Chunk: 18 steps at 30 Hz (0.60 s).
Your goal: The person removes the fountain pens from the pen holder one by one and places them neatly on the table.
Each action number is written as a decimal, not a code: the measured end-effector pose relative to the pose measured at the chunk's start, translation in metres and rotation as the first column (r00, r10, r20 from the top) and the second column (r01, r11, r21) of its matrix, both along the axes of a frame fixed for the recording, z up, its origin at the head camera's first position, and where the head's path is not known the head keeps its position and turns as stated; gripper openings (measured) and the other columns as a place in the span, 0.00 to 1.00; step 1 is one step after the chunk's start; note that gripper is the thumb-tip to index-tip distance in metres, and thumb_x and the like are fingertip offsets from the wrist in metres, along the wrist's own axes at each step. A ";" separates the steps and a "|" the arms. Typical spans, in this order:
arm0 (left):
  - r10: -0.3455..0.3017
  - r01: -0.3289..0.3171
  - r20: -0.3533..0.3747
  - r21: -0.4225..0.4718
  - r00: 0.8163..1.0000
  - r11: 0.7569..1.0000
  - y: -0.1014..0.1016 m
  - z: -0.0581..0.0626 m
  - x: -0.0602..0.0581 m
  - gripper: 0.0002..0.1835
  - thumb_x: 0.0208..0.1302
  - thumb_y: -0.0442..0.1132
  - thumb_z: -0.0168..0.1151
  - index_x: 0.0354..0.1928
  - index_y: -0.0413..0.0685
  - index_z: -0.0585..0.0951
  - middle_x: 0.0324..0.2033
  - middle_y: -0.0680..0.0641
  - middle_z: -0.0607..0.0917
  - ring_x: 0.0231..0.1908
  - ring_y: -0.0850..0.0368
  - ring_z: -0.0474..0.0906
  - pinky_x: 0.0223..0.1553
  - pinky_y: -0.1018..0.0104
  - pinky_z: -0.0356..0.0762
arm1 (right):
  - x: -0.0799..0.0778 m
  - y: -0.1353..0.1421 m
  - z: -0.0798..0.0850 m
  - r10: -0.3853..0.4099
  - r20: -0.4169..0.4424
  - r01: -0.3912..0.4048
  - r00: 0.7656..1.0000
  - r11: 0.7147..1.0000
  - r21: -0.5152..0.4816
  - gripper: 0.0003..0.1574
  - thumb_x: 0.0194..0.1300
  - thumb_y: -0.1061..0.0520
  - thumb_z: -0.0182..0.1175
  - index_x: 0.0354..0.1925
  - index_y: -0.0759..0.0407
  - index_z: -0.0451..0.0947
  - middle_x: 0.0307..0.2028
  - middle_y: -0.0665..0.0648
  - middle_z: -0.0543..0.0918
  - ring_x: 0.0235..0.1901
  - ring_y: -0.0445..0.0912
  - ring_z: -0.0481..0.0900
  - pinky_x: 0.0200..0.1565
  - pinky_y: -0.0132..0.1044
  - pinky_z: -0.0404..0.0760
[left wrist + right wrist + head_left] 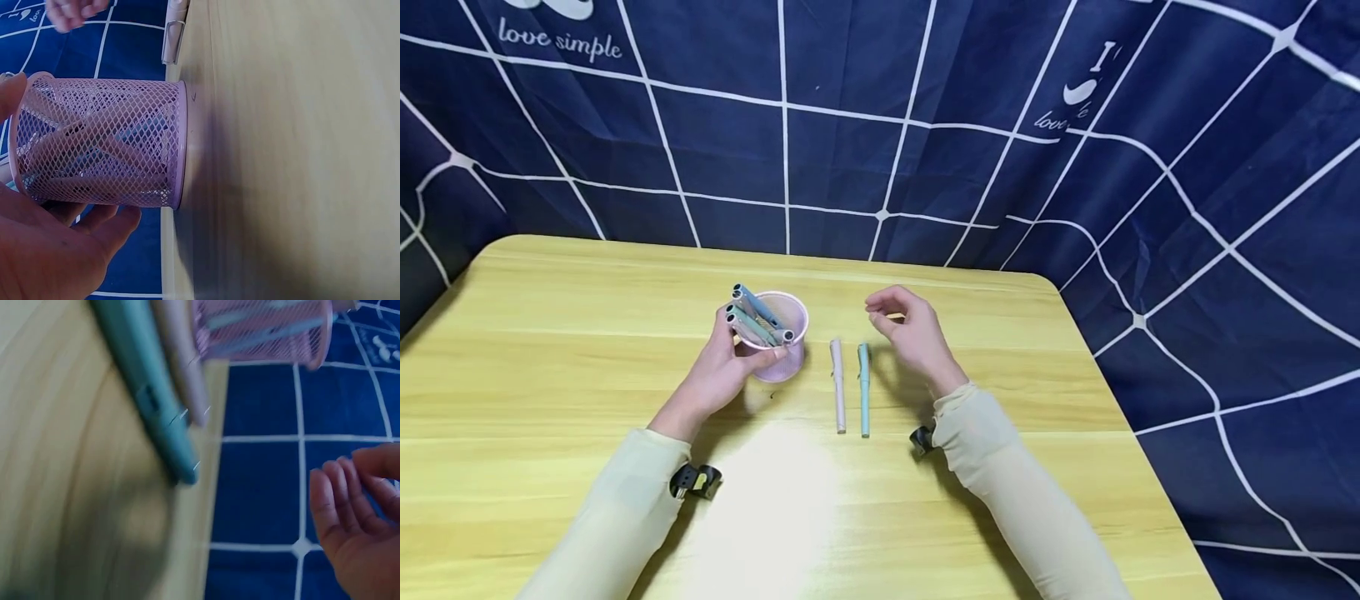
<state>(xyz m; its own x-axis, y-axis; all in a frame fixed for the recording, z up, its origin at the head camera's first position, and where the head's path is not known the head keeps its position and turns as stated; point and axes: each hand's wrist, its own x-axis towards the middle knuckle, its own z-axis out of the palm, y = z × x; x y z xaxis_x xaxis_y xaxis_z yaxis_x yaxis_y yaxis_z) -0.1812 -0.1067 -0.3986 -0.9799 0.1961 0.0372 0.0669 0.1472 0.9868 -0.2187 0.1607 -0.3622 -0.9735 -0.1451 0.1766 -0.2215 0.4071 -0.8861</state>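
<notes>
My left hand [718,375] holds a pink mesh pen cup [786,364], thumb on the near side and fingers around the far side. Several pens [752,315] in blue, green and greyish tones lean inside it toward the left rim. Through the mesh [103,140] in the left wrist view their barrels cross one another. The cup's base is close to the tabletop; I cannot tell if it touches. Right of the cup, a lilac pen [838,387] and a teal pen [865,392] lie side by side. My right hand [917,333] hovers beyond them, fingers loosely bent, holding nothing.
The light wooden table [587,358] has rounded far corners and a bright glare patch near its front. Dark blue cloth [842,158] with white grid lines hangs behind the table and along its sides. A wrist camera [696,481] sits on the left sleeve, another [921,440] on the right.
</notes>
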 end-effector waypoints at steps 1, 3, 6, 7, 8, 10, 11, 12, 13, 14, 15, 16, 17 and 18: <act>0.000 0.000 0.000 -0.002 1.000 1.000 0.000 0.000 0.000 0.44 0.63 0.35 0.67 0.71 0.39 0.49 0.64 0.35 0.61 0.64 0.42 0.63 0.67 0.51 0.59 | 0.002 -0.004 0.002 0.031 -0.017 -0.032 0.999 0.999 -0.037 0.09 0.64 0.70 0.61 0.44 0.67 0.80 0.40 0.61 0.83 0.42 0.49 0.80 0.47 0.40 0.79; 0.001 -0.001 0.002 -0.007 1.000 1.000 0.000 0.000 0.000 0.44 0.63 0.36 0.67 0.71 0.39 0.48 0.64 0.35 0.61 0.64 0.42 0.63 0.67 0.51 0.59 | 0.005 -0.012 0.006 0.099 -0.033 -0.102 0.995 0.989 -0.107 0.09 0.64 0.72 0.61 0.44 0.70 0.80 0.41 0.63 0.83 0.43 0.50 0.81 0.47 0.41 0.80; 0.005 -0.005 0.002 -0.008 1.000 1.000 0.000 0.001 0.001 0.44 0.63 0.36 0.67 0.71 0.39 0.48 0.64 0.34 0.61 0.64 0.42 0.63 0.67 0.51 0.58 | 0.008 -0.023 0.010 0.200 -0.048 -0.205 0.979 0.968 -0.147 0.10 0.64 0.72 0.60 0.44 0.71 0.79 0.42 0.63 0.84 0.43 0.51 0.82 0.47 0.41 0.80; 0.006 -0.006 0.003 -0.008 1.000 1.000 0.000 0.001 0.001 0.44 0.63 0.36 0.67 0.71 0.39 0.48 0.64 0.34 0.61 0.64 0.42 0.62 0.67 0.51 0.58 | 0.009 -0.026 0.011 0.233 -0.051 -0.238 0.971 0.960 -0.149 0.10 0.64 0.72 0.60 0.45 0.70 0.80 0.42 0.63 0.84 0.43 0.51 0.82 0.47 0.42 0.81; 0.007 -0.007 0.003 -0.009 1.000 1.000 0.001 0.001 0.002 0.44 0.63 0.36 0.67 0.71 0.39 0.48 0.64 0.34 0.61 0.65 0.42 0.62 0.67 0.51 0.58 | 0.009 -0.029 0.011 0.263 -0.048 -0.267 0.964 0.952 -0.148 0.10 0.65 0.72 0.60 0.45 0.70 0.80 0.42 0.62 0.84 0.43 0.51 0.82 0.48 0.42 0.81; 0.006 -0.006 0.006 -0.011 1.000 1.000 0.001 0.002 0.002 0.45 0.63 0.37 0.67 0.72 0.40 0.48 0.65 0.35 0.61 0.65 0.42 0.62 0.67 0.50 0.58 | 0.011 -0.036 0.011 0.313 -0.043 -0.316 0.949 0.941 -0.126 0.11 0.65 0.72 0.59 0.46 0.68 0.80 0.43 0.60 0.84 0.44 0.50 0.81 0.48 0.41 0.81; 0.004 -0.004 0.006 -0.011 1.000 1.000 0.001 0.002 0.003 0.45 0.63 0.37 0.67 0.72 0.40 0.48 0.65 0.34 0.60 0.65 0.41 0.62 0.67 0.50 0.58 | 0.012 -0.039 0.011 0.334 -0.037 -0.336 0.942 0.935 -0.115 0.11 0.66 0.72 0.58 0.46 0.67 0.80 0.43 0.59 0.84 0.44 0.49 0.81 0.48 0.41 0.80; 0.004 -0.004 0.007 -0.012 1.000 1.000 0.001 0.002 0.003 0.45 0.63 0.38 0.67 0.72 0.40 0.48 0.65 0.34 0.60 0.65 0.41 0.61 0.67 0.50 0.58 | 0.012 -0.042 0.011 0.355 -0.029 -0.356 0.934 0.928 -0.104 0.12 0.66 0.72 0.58 0.47 0.67 0.81 0.44 0.59 0.84 0.45 0.49 0.81 0.49 0.40 0.80; 0.002 -0.002 0.008 -0.010 1.000 1.000 0.001 0.002 0.004 0.45 0.63 0.37 0.67 0.72 0.39 0.48 0.66 0.34 0.60 0.65 0.41 0.61 0.67 0.49 0.58 | 0.013 -0.045 0.010 0.373 -0.022 -0.374 0.927 0.923 -0.095 0.13 0.66 0.72 0.57 0.48 0.66 0.80 0.45 0.59 0.84 0.46 0.49 0.81 0.49 0.39 0.80; 0.002 -0.002 0.009 -0.011 1.000 1.000 0.001 0.002 0.004 0.45 0.63 0.37 0.67 0.72 0.39 0.47 0.66 0.34 0.60 0.65 0.41 0.62 0.67 0.49 0.58 | 0.014 -0.047 0.010 0.388 -0.015 -0.388 0.922 0.918 -0.082 0.14 0.66 0.72 0.57 0.49 0.66 0.80 0.46 0.59 0.83 0.47 0.48 0.81 0.50 0.39 0.80; 0.001 -0.001 0.010 -0.011 1.000 1.000 0.001 0.001 0.005 0.45 0.63 0.37 0.67 0.72 0.39 0.47 0.66 0.34 0.60 0.65 0.41 0.62 0.67 0.49 0.59 | 0.014 -0.050 0.009 0.400 -0.009 -0.400 0.916 0.914 -0.068 0.15 0.66 0.72 0.57 0.50 0.65 0.80 0.47 0.58 0.83 0.48 0.48 0.81 0.51 0.38 0.79; 0.001 -0.001 0.010 -0.011 1.000 1.000 0.001 0.001 0.005 0.45 0.63 0.37 0.67 0.72 0.39 0.47 0.66 0.34 0.60 0.65 0.40 0.62 0.67 0.49 0.59 | 0.015 -0.052 0.009 0.412 -0.003 -0.412 0.911 0.909 -0.060 0.16 0.66 0.72 0.56 0.50 0.65 0.80 0.48 0.59 0.83 0.49 0.47 0.81 0.52 0.37 0.79; 0.000 0.000 0.009 -0.011 1.000 1.000 0.001 0.001 0.005 0.45 0.63 0.37 0.67 0.72 0.39 0.47 0.66 0.33 0.60 0.65 0.40 0.62 0.67 0.49 0.59 | 0.015 -0.055 0.009 0.422 0.001 -0.421 0.907 0.905 -0.055 0.16 0.66 0.72 0.56 0.51 0.65 0.80 0.48 0.59 0.83 0.49 0.47 0.80 0.52 0.37 0.78; 0.002 -0.002 0.010 -0.012 1.000 1.000 0.001 0.001 0.005 0.45 0.63 0.37 0.67 0.72 0.39 0.47 0.66 0.34 0.60 0.65 0.40 0.62 0.67 0.49 0.59 | 0.015 -0.056 0.008 0.428 0.004 -0.427 0.904 0.903 -0.049 0.17 0.66 0.72 0.56 0.51 0.65 0.80 0.49 0.60 0.83 0.50 0.47 0.80 0.53 0.37 0.78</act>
<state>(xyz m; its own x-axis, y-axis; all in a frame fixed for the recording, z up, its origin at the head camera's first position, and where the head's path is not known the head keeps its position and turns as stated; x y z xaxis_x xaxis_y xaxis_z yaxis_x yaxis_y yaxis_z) -0.1758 -0.1056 -0.3976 -0.9806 0.1946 0.0253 0.0571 0.1596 0.9855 -0.2035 0.1044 -0.3537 -0.8222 -0.5402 0.1795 -0.3522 0.2350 -0.9059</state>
